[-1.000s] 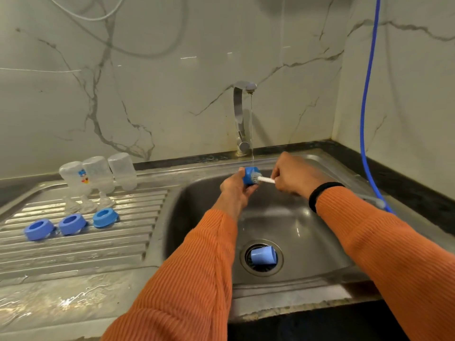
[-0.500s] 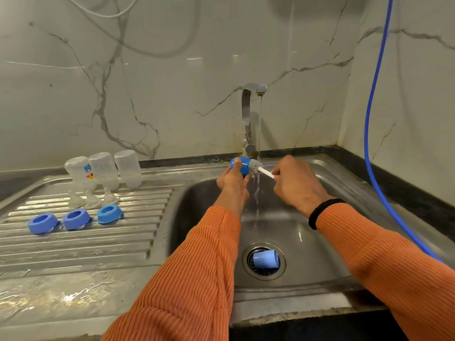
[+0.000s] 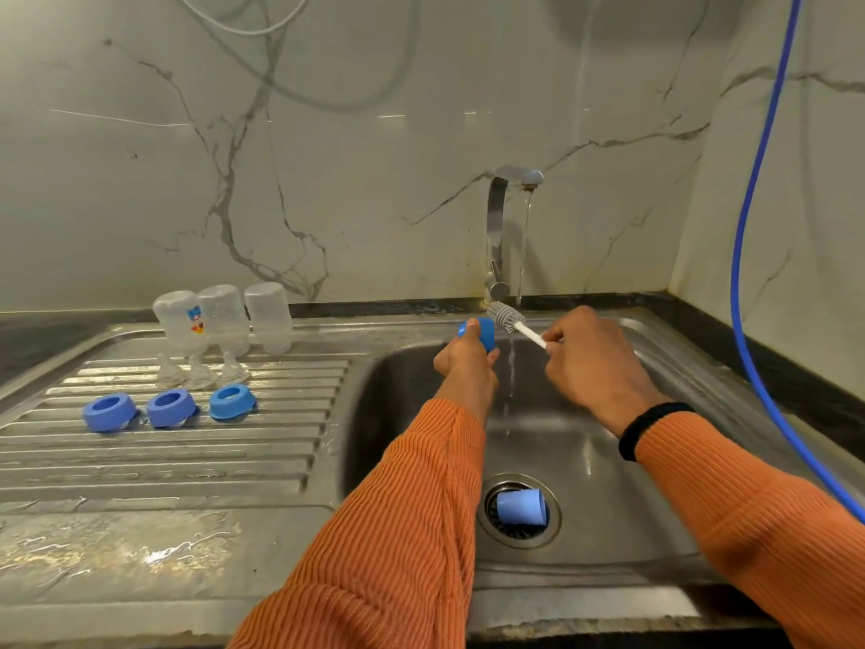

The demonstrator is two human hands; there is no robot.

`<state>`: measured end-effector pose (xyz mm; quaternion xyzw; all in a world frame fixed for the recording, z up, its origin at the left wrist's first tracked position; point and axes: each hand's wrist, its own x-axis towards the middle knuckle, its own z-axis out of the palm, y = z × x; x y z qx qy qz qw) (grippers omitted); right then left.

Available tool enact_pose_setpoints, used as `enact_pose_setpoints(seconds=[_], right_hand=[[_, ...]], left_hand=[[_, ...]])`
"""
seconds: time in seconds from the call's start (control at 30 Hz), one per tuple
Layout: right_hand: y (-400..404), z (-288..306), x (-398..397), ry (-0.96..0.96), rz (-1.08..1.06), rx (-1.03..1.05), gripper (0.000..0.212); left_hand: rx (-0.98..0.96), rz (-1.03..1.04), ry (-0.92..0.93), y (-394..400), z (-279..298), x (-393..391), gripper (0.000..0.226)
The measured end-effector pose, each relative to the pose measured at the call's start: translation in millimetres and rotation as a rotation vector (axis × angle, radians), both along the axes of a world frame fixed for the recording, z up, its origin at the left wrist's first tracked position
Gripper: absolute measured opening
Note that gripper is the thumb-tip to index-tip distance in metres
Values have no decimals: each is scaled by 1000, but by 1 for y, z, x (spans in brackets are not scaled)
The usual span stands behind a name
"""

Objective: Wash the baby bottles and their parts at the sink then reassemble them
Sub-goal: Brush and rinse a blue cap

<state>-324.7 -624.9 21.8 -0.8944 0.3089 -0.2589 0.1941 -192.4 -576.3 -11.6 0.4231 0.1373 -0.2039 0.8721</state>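
A blue cap (image 3: 477, 334) is gripped in the curled fingers of the left hand (image 3: 465, 363), held over the back of the sink (image 3: 608, 461). A small brush (image 3: 512, 320) is pinched by its white handle between the thumb and fingers of the right hand (image 3: 592, 363); its grey bristle head is raised just beyond and to the right of the left fingertips, close to the cap, though whether it touches the cap cannot be told. A thin stream of water (image 3: 523, 255) is let fall from the tap (image 3: 501, 227) just beyond the right fingers, passing between the two hands. Well below both hands, a second blue cap (image 3: 520, 507) is seen lying on its side on the drain strainer (image 3: 518, 512). Far to the left of the left fingers, three clear bottles (image 3: 224, 323) are stood upside down at the back of the ribbed draining board (image 3: 187, 461); a small coloured print is borne by the leftmost one, but no writing on it can be read. Just in front of the bottles three clear teats (image 3: 201, 372) are set, and nearer still three blue screw rings (image 3: 171, 407) are laid in a row. Orange ribbed sleeves (image 3: 402, 531) are worn on both arms, and a black band (image 3: 648, 426) on the right wrist. A blue hose (image 3: 744, 274) is hung down the wall to the right of the right hand.
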Motion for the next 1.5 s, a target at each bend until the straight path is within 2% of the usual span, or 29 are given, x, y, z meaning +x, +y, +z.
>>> enact_pose_setpoints(seconds=[0.2,0.33,0.4,0.5,0.67,0.77,0.93,1.1,1.23,1.33,1.5], right_hand=[[0,-6,6,-35,8,21,24],[-17,-2,2,-52,-71,65,27],[-21,0,-1,-48,-79,99,28],[-13,3,1,6,-7,151,28],[6,-5,7,30,89,141,25],[7,-8,6,-40,63,108,22],[-1,-6,3,-113,34,101,23],[11,-9,4,-14,118,127,21],[19,-9,5,-6,185,163,28],[20,-8,2,-6,220,176,25],[21,-9,1,30,237,217,21]], left_hand=[[53,-139,-60,-6,0,-8,38],[193,-176,-292,-20,-10,-12,42],[252,-183,-342,-23,-13,-12,39],[240,-100,-267,-18,-16,0,38],[92,11,-9,3,-14,12,34],[32,-125,-3,3,-12,4,54],[-76,-292,-19,-9,-6,-12,48],[-105,-164,34,-3,-5,0,37],[-233,-101,94,8,-5,4,43],[-305,-61,142,10,-1,7,49],[-396,35,194,15,1,13,48]])
